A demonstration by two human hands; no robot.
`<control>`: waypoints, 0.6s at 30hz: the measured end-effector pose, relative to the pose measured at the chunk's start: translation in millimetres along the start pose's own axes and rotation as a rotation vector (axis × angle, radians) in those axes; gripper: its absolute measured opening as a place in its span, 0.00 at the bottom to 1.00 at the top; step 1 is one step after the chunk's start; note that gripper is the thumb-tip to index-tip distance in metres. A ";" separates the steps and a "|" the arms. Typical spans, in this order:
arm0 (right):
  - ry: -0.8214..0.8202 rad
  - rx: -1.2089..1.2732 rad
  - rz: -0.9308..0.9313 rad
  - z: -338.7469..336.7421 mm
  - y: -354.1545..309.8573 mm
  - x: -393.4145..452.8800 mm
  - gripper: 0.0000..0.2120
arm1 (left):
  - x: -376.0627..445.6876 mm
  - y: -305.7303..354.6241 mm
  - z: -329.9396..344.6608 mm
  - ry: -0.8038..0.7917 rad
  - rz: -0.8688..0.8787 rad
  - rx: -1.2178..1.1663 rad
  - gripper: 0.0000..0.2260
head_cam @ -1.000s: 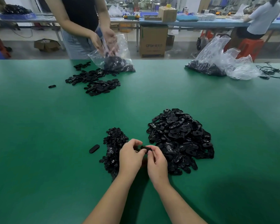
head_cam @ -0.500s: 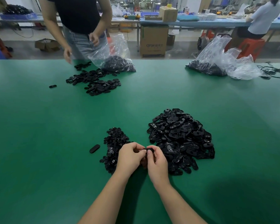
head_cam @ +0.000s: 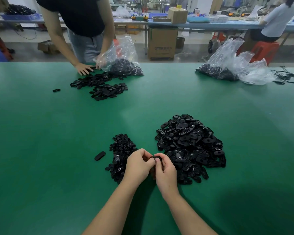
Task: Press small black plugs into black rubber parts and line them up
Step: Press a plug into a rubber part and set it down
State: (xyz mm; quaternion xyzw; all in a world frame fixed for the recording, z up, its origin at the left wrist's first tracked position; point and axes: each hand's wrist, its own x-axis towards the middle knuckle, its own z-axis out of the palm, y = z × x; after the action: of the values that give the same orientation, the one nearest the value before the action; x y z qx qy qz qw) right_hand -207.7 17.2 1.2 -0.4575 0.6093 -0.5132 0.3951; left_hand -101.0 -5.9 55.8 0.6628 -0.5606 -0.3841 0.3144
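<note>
Black rubber part (head_cam: pixel 154 157) pinched between left hand (head_cam: pixel 139 164), right hand (head_cam: pixel 165 173)

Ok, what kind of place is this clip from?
Most likely a small factory assembly floor. A long green worktable carries a pile of black rubber parts, clear plastic bags hold more of them, and cardboard boxes stand by other workbenches behind.

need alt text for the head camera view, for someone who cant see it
Two bare hands, left hand and right hand, together pinch one black rubber part above a green table. A pile of small plugs lies to their left, a bigger pile of rubber parts to their right. Across the table, another person handles a plastic bag.
</note>
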 end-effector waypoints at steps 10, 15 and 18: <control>-0.026 0.041 0.014 0.3 0.0 0.7 0.08 | -5.6 -7.0 1.0 -0.021 -0.060 -0.165 0.02; -0.029 0.028 0.025 -0.9 -0.8 -0.6 0.09 | -5.1 -5.7 -0.1 -0.050 -0.080 -0.210 0.02; -0.029 -0.002 0.021 -0.3 -0.4 -0.4 0.10 | -3.5 -5.7 0.8 -0.060 -0.107 -0.244 0.02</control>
State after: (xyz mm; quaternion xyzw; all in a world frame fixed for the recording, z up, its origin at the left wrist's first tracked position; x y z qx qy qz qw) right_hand -207.8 17.7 1.6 -0.4590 0.6088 -0.5017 0.4087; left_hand -99.1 -1.4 51.0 0.6369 -0.4827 -0.4852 0.3548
